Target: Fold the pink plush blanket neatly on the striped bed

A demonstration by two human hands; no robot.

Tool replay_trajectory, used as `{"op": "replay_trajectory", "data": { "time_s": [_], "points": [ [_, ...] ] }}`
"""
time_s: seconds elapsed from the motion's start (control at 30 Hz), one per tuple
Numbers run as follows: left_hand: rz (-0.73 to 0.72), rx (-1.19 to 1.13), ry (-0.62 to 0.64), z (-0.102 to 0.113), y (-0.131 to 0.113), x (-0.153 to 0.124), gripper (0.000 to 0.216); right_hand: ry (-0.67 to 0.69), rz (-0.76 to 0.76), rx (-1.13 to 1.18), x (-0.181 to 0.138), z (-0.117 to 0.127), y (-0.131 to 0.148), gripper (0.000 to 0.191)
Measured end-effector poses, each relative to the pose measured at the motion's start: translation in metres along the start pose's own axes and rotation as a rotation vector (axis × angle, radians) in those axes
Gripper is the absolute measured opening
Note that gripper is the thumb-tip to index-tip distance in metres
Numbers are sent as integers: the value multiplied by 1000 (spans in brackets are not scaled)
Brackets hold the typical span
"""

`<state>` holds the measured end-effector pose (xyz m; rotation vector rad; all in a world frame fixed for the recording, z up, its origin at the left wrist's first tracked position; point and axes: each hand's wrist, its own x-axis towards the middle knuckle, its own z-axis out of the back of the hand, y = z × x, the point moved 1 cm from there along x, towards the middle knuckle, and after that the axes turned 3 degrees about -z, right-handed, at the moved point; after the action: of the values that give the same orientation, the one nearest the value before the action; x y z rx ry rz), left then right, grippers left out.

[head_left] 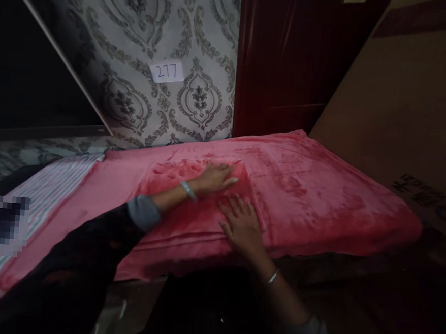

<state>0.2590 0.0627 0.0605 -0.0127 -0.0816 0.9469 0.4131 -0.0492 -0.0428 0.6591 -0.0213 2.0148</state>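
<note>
A folded piece of pink plush cloth (192,218) lies on a larger pink plush blanket (313,193) of the same colour. My left hand (215,179) rests flat on the upper part of the folded cloth, fingers stretched toward the right. Below and to its right, my right hand (242,225) presses on the cloth near its right edge, palm down with fingers spread. Neither hand grips anything. Dark rubbed patches mark the pile around both hands.
Striped cloth (59,188) covers the left end of the surface. Behind stand a patterned wall with a paper label (167,72) reading 277 and a dark red panel (279,64). A large cardboard box (406,108) leans at the right. A dark panel (35,67) fills the upper left.
</note>
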Motion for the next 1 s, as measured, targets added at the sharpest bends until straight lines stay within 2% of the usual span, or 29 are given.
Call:
{"op": "replay_trajectory", "data": {
  "time_s": [0.07, 0.17, 0.27, 0.37, 0.47, 0.63, 0.73, 0.8, 0.87, 1.0],
  "points": [
    [9, 76, 2, -3, 1, -57, 67, 7, 10, -14, -1, 0, 0, 51],
    [200, 131, -14, -18, 6, -133, 71, 12, 9, -29, -1, 1, 1, 51],
    [341, 120, -37, -36, 8, -175, 68, 11, 4, -43, -2, 1, 0, 50],
    [355, 90, -73, -47, 6, -183, 64, 13, 13, -64, -4, -1, -2, 50],
    [359, 74, -100, -49, 2, -179, 63, 32, 16, -84, -6, 1, -4, 50],
    [340, 18, -114, -34, -3, -194, 55, 75, -62, -66, 7, 19, 12, 50],
    [465, 72, -218, -26, 4, -213, 53, 57, 16, -44, 22, 24, 35, 53],
    [592, 125, -276, -28, 12, -225, 56, 95, 106, -43, 27, 17, 48, 54],
    [685, 120, -251, -37, 20, -234, 61, 151, 166, -57, 27, 4, 56, 53],
    [711, 58, -173, -55, 27, -239, 67, 150, 192, -74, 15, -13, 59, 53]
  ]
}}
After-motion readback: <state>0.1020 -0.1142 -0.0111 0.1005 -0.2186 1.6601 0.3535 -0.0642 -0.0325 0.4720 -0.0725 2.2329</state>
